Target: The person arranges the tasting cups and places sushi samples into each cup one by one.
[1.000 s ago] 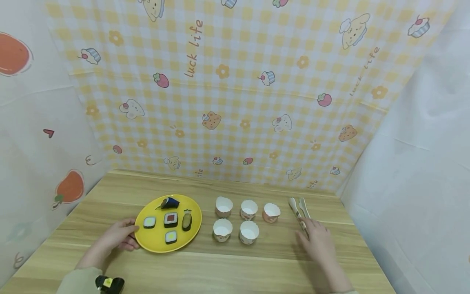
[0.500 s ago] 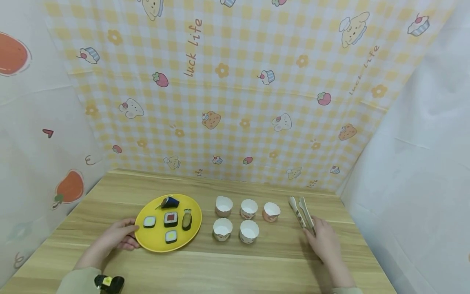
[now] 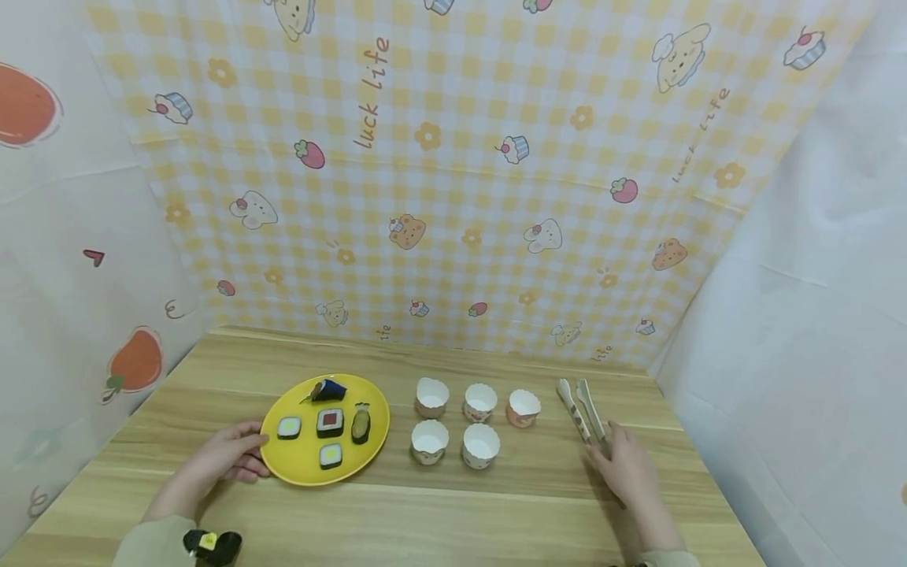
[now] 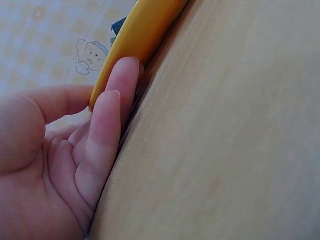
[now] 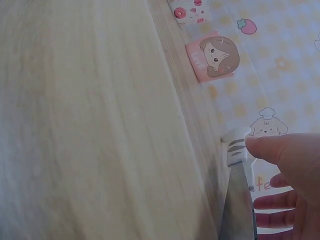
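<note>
One left hand (image 3: 230,455) at nine o'clock, pinching a yellow plate (image 3: 301,463) by the rim, with five sushi pieces (image 3: 329,424) aboard; five paper cups (image 3: 480,453) at centre; spread tongs (image 3: 576,414) at three o'clock, pinched by the right hand (image 3: 627,467). Apparently the tongs-gripping step, likely calling next for a steady squeeze before lifting.
</note>
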A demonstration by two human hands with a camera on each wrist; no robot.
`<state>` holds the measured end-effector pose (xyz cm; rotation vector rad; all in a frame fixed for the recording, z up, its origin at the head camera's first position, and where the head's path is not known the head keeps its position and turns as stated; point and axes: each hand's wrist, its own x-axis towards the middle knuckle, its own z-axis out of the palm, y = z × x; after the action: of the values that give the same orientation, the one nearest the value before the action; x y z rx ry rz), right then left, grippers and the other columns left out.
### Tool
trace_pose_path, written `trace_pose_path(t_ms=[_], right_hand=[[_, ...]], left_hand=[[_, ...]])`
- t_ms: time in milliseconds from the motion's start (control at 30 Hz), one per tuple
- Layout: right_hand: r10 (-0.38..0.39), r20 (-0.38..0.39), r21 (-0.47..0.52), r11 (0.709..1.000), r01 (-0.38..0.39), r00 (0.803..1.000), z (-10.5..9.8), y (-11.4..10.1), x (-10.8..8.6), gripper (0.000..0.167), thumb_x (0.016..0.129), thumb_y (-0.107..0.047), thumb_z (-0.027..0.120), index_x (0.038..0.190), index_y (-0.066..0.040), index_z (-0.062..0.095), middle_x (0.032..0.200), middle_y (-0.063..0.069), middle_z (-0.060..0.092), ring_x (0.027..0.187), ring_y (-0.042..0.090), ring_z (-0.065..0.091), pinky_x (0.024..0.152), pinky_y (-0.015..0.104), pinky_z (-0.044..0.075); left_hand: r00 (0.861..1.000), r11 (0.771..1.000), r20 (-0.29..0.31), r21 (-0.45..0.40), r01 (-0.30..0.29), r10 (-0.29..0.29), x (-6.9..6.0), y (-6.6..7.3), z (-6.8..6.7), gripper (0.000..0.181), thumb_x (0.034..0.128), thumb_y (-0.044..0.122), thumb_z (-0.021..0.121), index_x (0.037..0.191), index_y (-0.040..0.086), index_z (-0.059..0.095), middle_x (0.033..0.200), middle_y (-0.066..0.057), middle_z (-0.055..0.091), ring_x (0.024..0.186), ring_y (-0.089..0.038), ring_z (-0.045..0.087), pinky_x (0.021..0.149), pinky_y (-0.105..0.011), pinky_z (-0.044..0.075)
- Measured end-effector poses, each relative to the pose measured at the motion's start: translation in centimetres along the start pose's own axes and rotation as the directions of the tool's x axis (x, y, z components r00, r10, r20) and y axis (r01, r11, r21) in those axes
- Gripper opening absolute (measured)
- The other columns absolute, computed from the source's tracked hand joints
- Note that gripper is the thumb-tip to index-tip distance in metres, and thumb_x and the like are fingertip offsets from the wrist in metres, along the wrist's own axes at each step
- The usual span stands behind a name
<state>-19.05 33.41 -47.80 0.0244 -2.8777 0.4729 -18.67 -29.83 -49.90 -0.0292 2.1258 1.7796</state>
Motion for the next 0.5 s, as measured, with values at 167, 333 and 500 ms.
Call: trace_pose_path(t_ms=[167, 333, 500], right_hand=[[0.014, 0.024, 0.012, 1.0, -0.015, 1.0, 0.7, 0.3, 0.2, 0.07, 0.09, -0.032, 0.066, 0.132, 0.017, 0.039, 0.12, 0.039, 0.05, 0.105, 0.053, 0.052, 0.083, 0.063, 0.045], [0.038, 0.07, 0.042, 0.998, -0.041, 0.997, 1.2, 0.5, 0.3, 0.07, 0.091, -0.033, 0.064, 0.133, 0.016, 0.037, 0.114, 0.034, 0.054, 0.099, 0.048, 0.056, 0.075, 0.059, 0.05], [0.046, 0.081, 0.056, 0.997, -0.05, 0.996, 1.5, 0.5, 0.3, 0.069, 0.092, -0.033, 0.064, 0.134, 0.014, 0.037, 0.112, 0.029, 0.056, 0.096, 0.046, 0.059, 0.074, 0.057, 0.05]], left_hand=[[1.0, 1.0, 0.005, -0.019, -0.006, 0.006, 0.1, -0.4, -0.1, 0.062, 0.1011, 0.015, 0.044, 0.138, -0.022, 0.011, 0.08, -0.011, 0.065, 0.069, -0.024, 0.067, 0.061, -0.033, 0.057], [1.0, 0.999, 0.013, -0.041, -0.007, 0.008, 0.2, -0.4, -0.2, 0.063, 0.1011, 0.016, 0.045, 0.138, -0.022, 0.011, 0.08, -0.011, 0.065, 0.069, -0.024, 0.068, 0.061, -0.033, 0.057], [0.999, 0.998, 0.035, -0.068, 0.005, -0.002, 0.3, -0.4, -0.4, 0.065, 0.1011, 0.016, 0.045, 0.138, -0.023, 0.009, 0.08, -0.012, 0.067, 0.07, -0.024, 0.068, 0.062, -0.033, 0.057]])
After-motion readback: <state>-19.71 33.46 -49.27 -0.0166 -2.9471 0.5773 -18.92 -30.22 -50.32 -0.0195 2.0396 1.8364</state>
